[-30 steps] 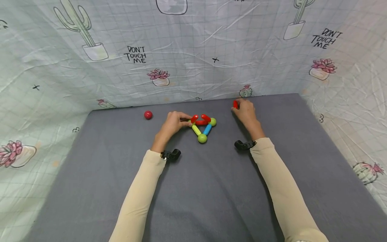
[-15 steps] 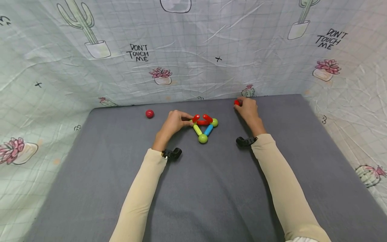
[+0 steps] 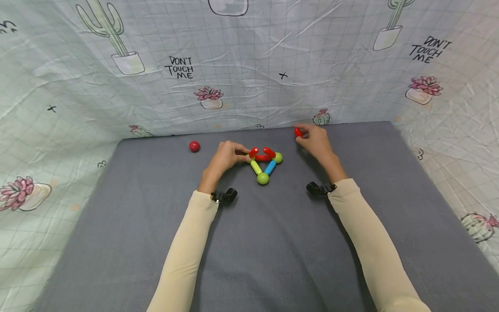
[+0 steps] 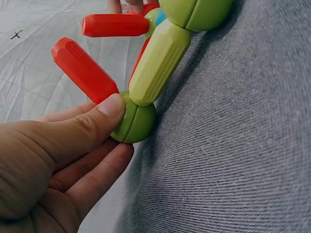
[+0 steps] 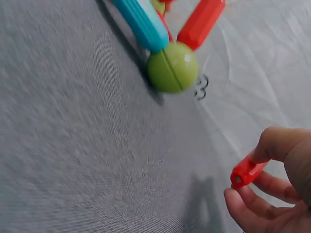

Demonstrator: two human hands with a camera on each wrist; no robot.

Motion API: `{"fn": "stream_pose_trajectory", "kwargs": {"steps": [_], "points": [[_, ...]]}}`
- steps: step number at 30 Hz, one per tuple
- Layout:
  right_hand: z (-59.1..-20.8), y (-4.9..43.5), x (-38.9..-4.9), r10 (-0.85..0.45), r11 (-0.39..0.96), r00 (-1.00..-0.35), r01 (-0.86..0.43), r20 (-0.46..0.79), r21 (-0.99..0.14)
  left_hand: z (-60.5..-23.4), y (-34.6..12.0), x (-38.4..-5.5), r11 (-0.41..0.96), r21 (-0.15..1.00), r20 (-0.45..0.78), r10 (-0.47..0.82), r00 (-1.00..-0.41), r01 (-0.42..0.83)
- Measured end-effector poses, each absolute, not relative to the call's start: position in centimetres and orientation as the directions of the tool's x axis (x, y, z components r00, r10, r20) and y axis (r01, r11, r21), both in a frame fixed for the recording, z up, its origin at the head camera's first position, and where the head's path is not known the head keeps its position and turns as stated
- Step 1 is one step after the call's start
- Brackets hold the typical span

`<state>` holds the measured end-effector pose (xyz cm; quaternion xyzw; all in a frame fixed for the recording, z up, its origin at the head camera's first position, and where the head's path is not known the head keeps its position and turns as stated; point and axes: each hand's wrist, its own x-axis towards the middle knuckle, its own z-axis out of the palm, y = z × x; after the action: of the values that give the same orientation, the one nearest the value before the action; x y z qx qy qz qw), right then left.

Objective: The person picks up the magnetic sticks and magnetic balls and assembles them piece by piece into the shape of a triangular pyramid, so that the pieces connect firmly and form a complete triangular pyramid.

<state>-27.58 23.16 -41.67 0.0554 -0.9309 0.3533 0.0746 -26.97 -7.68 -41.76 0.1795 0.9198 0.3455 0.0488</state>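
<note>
My left hand point(image 3: 226, 157) pinches the green ball point(image 4: 136, 121) at the left corner of a triangular frame of magnetic rods and balls. The frame has a yellow-green rod point(image 3: 256, 167), a blue rod point(image 3: 270, 167) and a red rod point(image 3: 263, 158) as sides. Two more red rods stick up from its back corners, one of them a tilted red rod point(image 4: 85, 70) beside my left thumb. Green balls also sit at the front corner point(image 3: 263, 178) and the right corner point(image 5: 172, 68). To the right of the frame, my right hand point(image 3: 317, 141) holds a loose red rod point(image 5: 247, 171) between thumb and fingers.
A dark red ball point(image 3: 194, 146) lies on the grey cloth-covered table point(image 3: 253, 242) at the back left. Behind the table's far edge hangs a printed white curtain point(image 3: 241, 86), with more of it along both sides.
My right hand has shifted slightly left toward the frame, and the red rod in it has turned. My left hand keeps its pinch on the green ball.
</note>
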Motion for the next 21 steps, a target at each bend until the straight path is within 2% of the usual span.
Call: {"fn": "stream_pose_trajectory", "kwargs": {"steps": [8,21], "points": [[-40.8,22.3,-25.4,-0.123,0.731,-0.958,-0.265,0.261,-0.629,-41.8,-7.6,-27.0,0.694,0.658,0.029,0.363,-0.931,0.291],[-40.5,21.0,-21.9,-0.185,0.676,-0.944,-0.323,0.271,-0.662,-41.7,-7.5,-27.3,0.694,0.655,0.037,0.365,-0.93,0.298]]}}
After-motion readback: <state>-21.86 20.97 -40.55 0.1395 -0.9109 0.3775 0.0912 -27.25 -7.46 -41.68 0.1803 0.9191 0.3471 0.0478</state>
